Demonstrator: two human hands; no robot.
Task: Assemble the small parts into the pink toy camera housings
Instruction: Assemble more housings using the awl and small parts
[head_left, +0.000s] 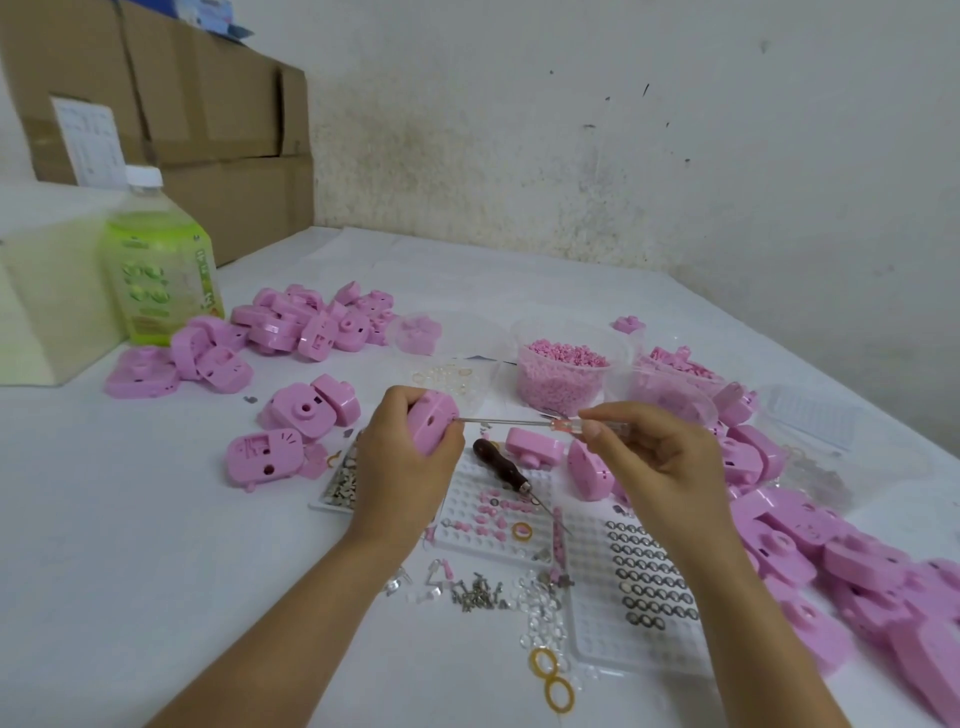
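My left hand (402, 457) grips a pink toy camera housing (432, 423) above the table's middle. My right hand (660, 457) holds a thin screwdriver (545, 423) by its clear handle, level, with the tip touching the housing's right side. Below the hands lie a white dimpled tray (483, 499) with small pink parts, a second tray (649, 587) filled with metal rings, and loose screws (475, 592) with clear lenses (540, 608).
Heaps of pink housings lie at the back left (306, 325) and along the right (857, 561). A tub of pink pellets (563, 371), a wooden-handled awl (504, 465), a green bottle (158, 265) and cardboard boxes (171, 104) stand around.
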